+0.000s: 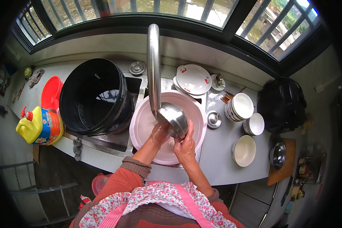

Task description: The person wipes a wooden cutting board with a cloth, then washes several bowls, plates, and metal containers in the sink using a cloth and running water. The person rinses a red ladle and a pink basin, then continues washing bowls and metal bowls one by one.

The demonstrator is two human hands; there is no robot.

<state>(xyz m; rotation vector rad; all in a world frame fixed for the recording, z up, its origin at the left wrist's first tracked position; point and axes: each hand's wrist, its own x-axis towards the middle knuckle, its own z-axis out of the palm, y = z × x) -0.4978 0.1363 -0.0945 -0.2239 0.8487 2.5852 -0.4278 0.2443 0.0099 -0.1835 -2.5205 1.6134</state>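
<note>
A steel bowl [174, 115] is tilted on its side under the spout of a curved metal faucet [154, 65], above a pink plastic basin [198, 119] set in the sink. My right hand [185, 144] grips the bowl by its right side, thumb near the lower edge. Wet and partly blurred, my left hand [160, 134] is at the bowl's lower left under running water. Its fingers are hidden by the bowl and the splash, so their grip does not show.
Left of the basin stands a large black bucket [74, 114] holding water, beside a yellow detergent jug [31, 128] and a red plastic scoop [50, 92]. White plates [193, 78] lie behind the basin. Stacked bowls [243, 105], a cream bowl [244, 151] and a metal lid [214, 119] occupy the right counter.
</note>
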